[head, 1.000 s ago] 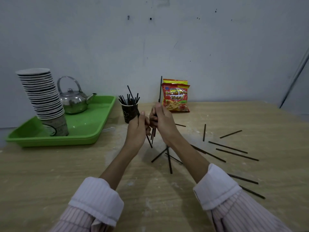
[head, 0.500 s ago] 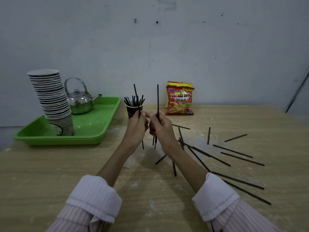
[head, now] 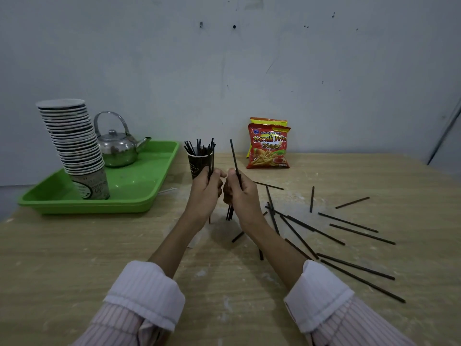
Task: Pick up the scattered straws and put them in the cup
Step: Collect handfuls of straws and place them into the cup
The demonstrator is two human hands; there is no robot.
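Moved since half a sec ago: tall straw point(head: 234, 158) in the right hand point(head: 242, 196) was standing dead straight, now its top leans toward the cup point(head: 197, 166). Both hands sit about where they were, centre of frame.
Right grip: fingers curled round a small bundle point(head: 229, 213). The ends poke out under the fist, and the tall one rides higher than the rest. Looks like it's getting squared up so the lot goes in together.
Left grip: left hand point(head: 205, 193) pinches the left straw point(head: 210, 171) upright, thumb near the top, right in front of the cup. Can't tell if that's one straw or two.
Cup: dark paper one just above the hands, beside the green tray point(head: 139, 193), already bristling with straws.
Loose straws point(head: 348, 222): plenty lying flat on the table point(head: 74, 258), fanned across the right half, mostly lower right.
Why upright: my guess, vertical ends drop into that narrow mouth easier.
Progress: halfway-ish, I'd say.
Background: kettle point(head: 117, 148) and stack of paper cups point(head: 72, 141) on the tray at left, snack bag point(head: 269, 148) against the wall, just right of centre.
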